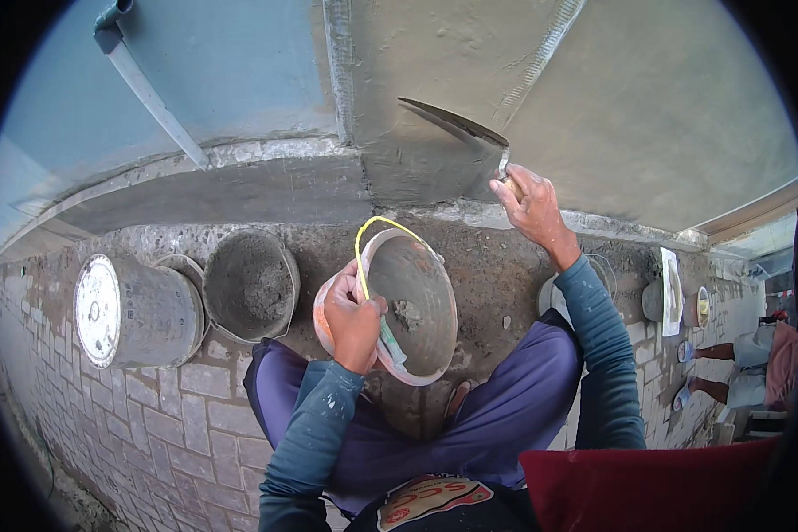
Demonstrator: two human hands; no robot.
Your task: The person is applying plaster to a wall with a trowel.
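Observation:
My right hand [534,213] is closed round the handle of a trowel [457,121], whose long blade points up and left along the wet grey plaster near the wall's foot. My left hand [355,324] grips the yellow-covered handle [361,244] of a pale bucket [443,310] between my knees. The bucket tilts so that its mouth faces right. Grey mortar coats its inside, with a small lump [408,312] lying in it. Whether the blade touches the wall I cannot tell.
On the left stand a bucket of grey mortar [259,284] and an overturned container [142,310]. A grey-white pipe [155,102] leans toward the blue wall [239,71]. More buckets [654,301] stand at right, where another person's legs [718,372] show. Paving bricks [195,417] cover the ground.

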